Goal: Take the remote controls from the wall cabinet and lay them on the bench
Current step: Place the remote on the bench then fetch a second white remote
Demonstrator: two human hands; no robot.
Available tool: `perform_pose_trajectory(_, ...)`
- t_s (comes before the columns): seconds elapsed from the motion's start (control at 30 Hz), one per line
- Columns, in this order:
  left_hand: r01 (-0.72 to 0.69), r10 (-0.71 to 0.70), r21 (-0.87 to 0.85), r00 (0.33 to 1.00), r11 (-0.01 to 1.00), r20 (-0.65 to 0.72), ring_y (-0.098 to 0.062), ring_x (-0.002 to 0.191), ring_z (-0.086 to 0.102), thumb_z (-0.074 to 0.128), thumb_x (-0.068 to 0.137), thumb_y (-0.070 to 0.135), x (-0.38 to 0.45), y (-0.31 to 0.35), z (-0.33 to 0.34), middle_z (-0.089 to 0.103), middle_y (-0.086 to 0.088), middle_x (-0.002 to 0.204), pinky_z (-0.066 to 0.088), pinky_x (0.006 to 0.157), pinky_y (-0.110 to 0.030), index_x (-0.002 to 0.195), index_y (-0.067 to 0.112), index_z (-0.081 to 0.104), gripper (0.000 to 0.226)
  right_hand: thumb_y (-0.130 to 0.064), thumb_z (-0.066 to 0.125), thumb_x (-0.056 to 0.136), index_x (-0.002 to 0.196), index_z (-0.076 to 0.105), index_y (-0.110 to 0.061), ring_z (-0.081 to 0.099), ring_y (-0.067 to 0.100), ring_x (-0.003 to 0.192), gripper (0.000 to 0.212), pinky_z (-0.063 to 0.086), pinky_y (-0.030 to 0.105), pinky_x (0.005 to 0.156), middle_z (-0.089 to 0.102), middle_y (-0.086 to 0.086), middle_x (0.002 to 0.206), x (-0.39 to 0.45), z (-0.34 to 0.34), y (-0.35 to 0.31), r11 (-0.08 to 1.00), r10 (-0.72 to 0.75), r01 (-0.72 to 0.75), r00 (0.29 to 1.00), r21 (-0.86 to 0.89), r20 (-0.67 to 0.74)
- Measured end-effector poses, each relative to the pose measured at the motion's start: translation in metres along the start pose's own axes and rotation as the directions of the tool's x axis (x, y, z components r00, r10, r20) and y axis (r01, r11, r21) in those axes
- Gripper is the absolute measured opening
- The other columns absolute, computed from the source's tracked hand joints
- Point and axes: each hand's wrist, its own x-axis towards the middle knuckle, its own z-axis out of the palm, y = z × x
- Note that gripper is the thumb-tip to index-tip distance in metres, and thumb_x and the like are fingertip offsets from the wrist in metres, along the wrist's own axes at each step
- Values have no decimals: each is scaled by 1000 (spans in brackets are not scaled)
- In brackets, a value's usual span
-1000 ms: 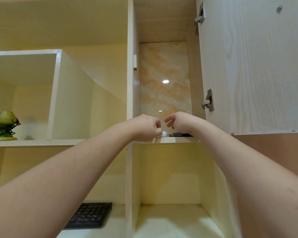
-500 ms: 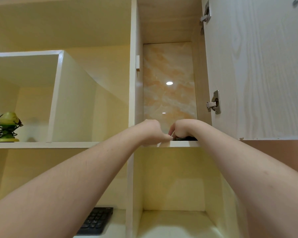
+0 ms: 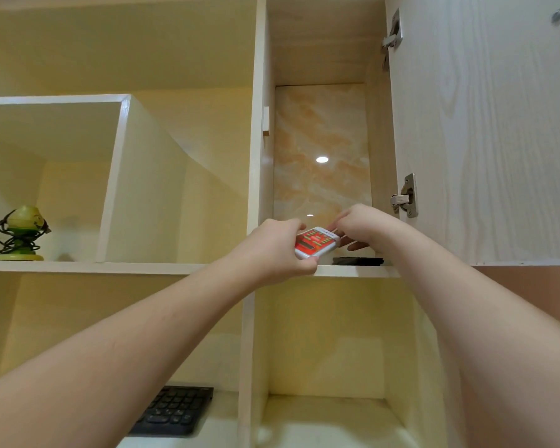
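Presently we are at retrieval: our left hand [image 3: 277, 250] grips the white remote [image 3: 316, 242], raised just above the cabinet shelf [image 3: 358, 270]; our right hand [image 3: 358, 226] pinches its far end. A dark remote [image 3: 358, 261] lies on the shelf. Next calls for lowering toward the bench, judged unseen below.

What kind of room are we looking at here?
Probably a home study or office nook: built-in cream shelving with an open cabinet door, a black keyboard on the surface below, and a white-and-red remote control being lifted out.
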Motion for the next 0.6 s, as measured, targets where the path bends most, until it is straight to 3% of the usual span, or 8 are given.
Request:
perform_pose_trajectory(0.1, -45, 43, -50, 998, 998, -36, -11, 102, 61, 70, 81, 39, -10, -4, -3, 66, 0, 120, 52, 86, -25, 138, 20, 46, 65, -7, 42, 94, 106, 68, -4, 58, 16, 71, 28, 52, 31, 77, 66, 6, 80, -15, -2, 0, 976, 5, 0, 1000, 216, -21)
perform_pose_trajectory(0.17, -84, 76, -101, 994, 991, -81, -8, 103, 60, 74, 79, 37, -18, -7, -5, 66, 2, 122, 48, 85, -18, 137, 21, 47, 66, -9, 44, 93, 106, 68, -5, 59, 16, 73, 27, 55, 32, 78, 67, 7, 83, -24, -3, 0, 963, -12, 23, 999, 269, -43)
perform_pose_trajectory(0.27, -123, 96, -196, 986, 973, -139, -7, 99, 63, 78, 76, 30, -30, -10, -6, 67, 4, 120, 47, 84, -13, 132, 22, 53, 62, -18, 49, 93, 104, 69, -10, 61, 15, 78, 25, 57, 29, 71, 70, 7, 95, -38, -4, -1, 960, -39, 65, 994, 272, -102)
perform_pose_trajectory(0.43, -113, 68, -356, 988, 928, -137, -5, 95, 66, 82, 71, 25, -53, -19, -8, 67, 7, 113, 54, 89, -26, 125, 25, 57, 59, -22, 56, 92, 98, 70, -13, 61, 16, 76, 17, 58, 30, 73, 70, 7, 97, -63, -6, -5, 952, -102, 150, 977, 267, -185)
perform_pose_trajectory(0.6, -81, 45, -454, 995, 887, -90, 4, 95, 65, 83, 72, 27, -80, -27, -18, 64, 16, 115, 54, 86, -17, 127, 29, 56, 62, -20, 60, 90, 97, 69, -11, 66, 18, 75, 14, 58, 29, 71, 72, 9, 93, -103, -4, -6, 924, -78, 153, 972, 349, -220)
